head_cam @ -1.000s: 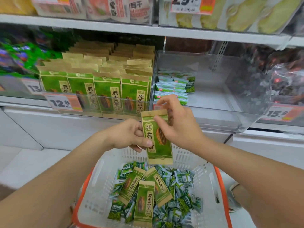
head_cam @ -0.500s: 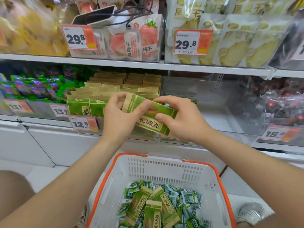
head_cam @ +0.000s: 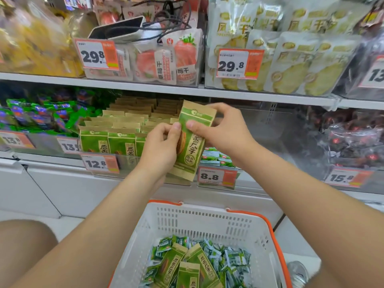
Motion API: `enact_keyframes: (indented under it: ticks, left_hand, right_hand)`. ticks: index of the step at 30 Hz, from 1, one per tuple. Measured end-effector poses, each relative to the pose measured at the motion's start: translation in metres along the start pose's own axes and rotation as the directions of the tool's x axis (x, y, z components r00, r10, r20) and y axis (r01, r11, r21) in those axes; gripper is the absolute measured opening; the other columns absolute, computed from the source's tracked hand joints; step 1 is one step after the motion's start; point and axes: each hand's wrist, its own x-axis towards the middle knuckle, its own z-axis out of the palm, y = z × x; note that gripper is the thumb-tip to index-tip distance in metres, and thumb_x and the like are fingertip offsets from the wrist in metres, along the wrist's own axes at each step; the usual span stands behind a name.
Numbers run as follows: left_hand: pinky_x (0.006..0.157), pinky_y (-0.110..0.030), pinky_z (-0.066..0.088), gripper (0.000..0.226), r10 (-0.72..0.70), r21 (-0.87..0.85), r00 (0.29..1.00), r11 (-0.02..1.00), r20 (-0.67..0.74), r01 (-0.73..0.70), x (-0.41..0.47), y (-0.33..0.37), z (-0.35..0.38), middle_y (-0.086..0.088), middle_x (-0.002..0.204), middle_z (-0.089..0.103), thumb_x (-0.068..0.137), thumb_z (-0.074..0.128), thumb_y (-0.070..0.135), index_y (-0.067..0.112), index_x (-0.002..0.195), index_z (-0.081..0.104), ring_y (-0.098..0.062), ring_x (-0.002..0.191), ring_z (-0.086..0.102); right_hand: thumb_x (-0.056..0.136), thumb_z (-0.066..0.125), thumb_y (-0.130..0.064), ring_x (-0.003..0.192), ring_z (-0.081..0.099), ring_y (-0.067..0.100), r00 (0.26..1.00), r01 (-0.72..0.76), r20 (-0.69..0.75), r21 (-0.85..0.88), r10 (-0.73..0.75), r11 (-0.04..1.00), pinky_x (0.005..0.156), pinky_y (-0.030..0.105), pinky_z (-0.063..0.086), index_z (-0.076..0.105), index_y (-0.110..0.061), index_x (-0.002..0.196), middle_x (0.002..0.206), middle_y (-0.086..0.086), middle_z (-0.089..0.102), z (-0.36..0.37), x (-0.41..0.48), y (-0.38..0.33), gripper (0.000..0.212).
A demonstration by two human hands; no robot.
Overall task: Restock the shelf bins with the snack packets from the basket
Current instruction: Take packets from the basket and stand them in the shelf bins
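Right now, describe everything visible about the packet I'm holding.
The packet is a flat pouch, brown paper by its look, with a green printed front. It is held nearly upright, top leaning right, before the matching packets on the shelf. The left hand pinches its left edge; the right hand its upper right.

I see the left bin [head_cam: 128, 161] packed row on row with kraft-topped packets [head_cam: 133, 119], shelf edge [head_cam: 145, 88] low overhead, right bin [head_cam: 270, 142] mostly open above a low stack of small packets [head_cam: 216, 157], left hand [head_cam: 160, 148], right hand [head_cam: 224, 132] and held packet [head_cam: 192, 142] crowding the divide
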Motion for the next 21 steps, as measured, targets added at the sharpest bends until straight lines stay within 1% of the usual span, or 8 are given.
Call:
enact_keyframes:
  ticks: [3,7,11,13,15,17,19,21]
  left_hand:
    - [0.087,-0.052,0.059,0.031,-0.047,-0.068,0.999,0.997,-0.010,0.047,-0.001,-0.006,-0.003,-0.010,0.091,0.072,0.108,0.055,0.039,0.012,0.097,0.066,-0.022,0.084,0.067]
    - [0.079,-0.039,0.064,0.031,-0.056,-0.042,0.997,0.998,-0.045,0.054,0.004,-0.004,-0.020,-0.003,0.093,0.079,0.108,0.054,0.040,0.016,0.105,0.072,-0.015,0.087,0.076]
    - [0.078,-0.038,0.064,0.033,-0.027,0.056,0.996,0.998,-0.085,0.032,0.010,0.002,-0.043,0.001,0.094,0.079,0.109,0.050,0.043,0.020,0.108,0.074,-0.013,0.087,0.077]
    - [0.080,-0.041,0.062,0.040,0.029,0.183,0.996,0.983,-0.090,-0.012,0.018,0.009,-0.053,0.001,0.095,0.077,0.110,0.044,0.046,0.019,0.106,0.072,-0.017,0.090,0.074]
    - [0.083,-0.040,0.055,0.036,0.114,0.424,0.989,0.904,-0.095,-0.064,0.030,0.020,-0.065,-0.003,0.102,0.071,0.112,0.040,0.039,0.016,0.108,0.068,-0.022,0.097,0.068]
    - [0.091,-0.039,0.050,0.021,0.165,0.634,0.982,0.770,-0.089,-0.071,0.045,0.032,-0.084,-0.008,0.119,0.066,0.107,0.048,0.019,0.015,0.120,0.064,-0.027,0.109,0.062]
    - [0.100,-0.044,0.050,0.036,0.120,0.769,0.993,0.636,-0.020,-0.062,0.058,0.042,-0.105,-0.010,0.130,0.061,0.096,0.057,0.003,0.015,0.129,0.062,-0.031,0.119,0.058]
    - [0.104,-0.048,0.050,0.037,0.042,0.844,0.998,0.533,0.051,-0.066,0.066,0.045,-0.123,-0.007,0.132,0.061,0.094,0.059,-0.001,0.021,0.124,0.065,-0.030,0.124,0.057]
  right_hand:
    - [0.084,0.087,-0.028,0.090,0.078,0.018,0.988,-0.057,0.138,-0.047,0.063,0.997,0.085,0.049,0.063,0.077,-0.021,0.105,0.095,-0.001,0.081,0.003,0.004,0.005,0.024]
    - [0.081,0.088,-0.037,0.086,0.078,0.017,0.985,0.011,0.170,-0.119,0.009,0.993,0.076,0.046,0.065,0.075,-0.025,0.104,0.093,-0.002,0.080,0.019,0.009,-0.004,0.029]
    - [0.083,0.088,-0.017,0.088,0.079,0.019,0.948,-0.045,0.312,-0.078,0.067,0.996,0.072,0.043,0.066,0.069,-0.018,0.113,0.099,0.002,0.080,0.035,0.011,-0.019,0.035]
    - [0.082,0.088,-0.014,0.085,0.079,0.019,0.973,0.007,0.230,-0.050,0.004,0.999,0.073,0.045,0.065,0.069,-0.021,0.110,0.095,0.001,0.080,0.046,0.013,-0.021,0.036]
    - [0.079,0.090,-0.021,0.080,0.078,0.013,0.991,0.119,0.072,-0.099,-0.112,0.988,0.079,0.047,0.064,0.068,-0.029,0.105,0.089,-0.008,0.080,0.058,0.017,-0.020,0.035]
    - [0.078,0.089,-0.025,0.079,0.076,0.006,0.978,0.204,-0.008,-0.133,-0.207,0.970,0.085,0.046,0.061,0.068,-0.032,0.105,0.087,-0.016,0.078,0.071,0.018,-0.020,0.036]
    - [0.080,0.089,-0.023,0.083,0.075,0.002,0.969,0.246,-0.008,-0.104,-0.248,0.964,0.084,0.041,0.062,0.067,-0.029,0.108,0.090,-0.016,0.078,0.083,0.016,-0.020,0.036]
    - [0.082,0.087,-0.026,0.087,0.073,0.003,0.960,0.281,0.025,-0.115,-0.280,0.953,0.083,0.041,0.062,0.065,-0.028,0.104,0.091,-0.017,0.076,0.095,0.013,-0.017,0.031]
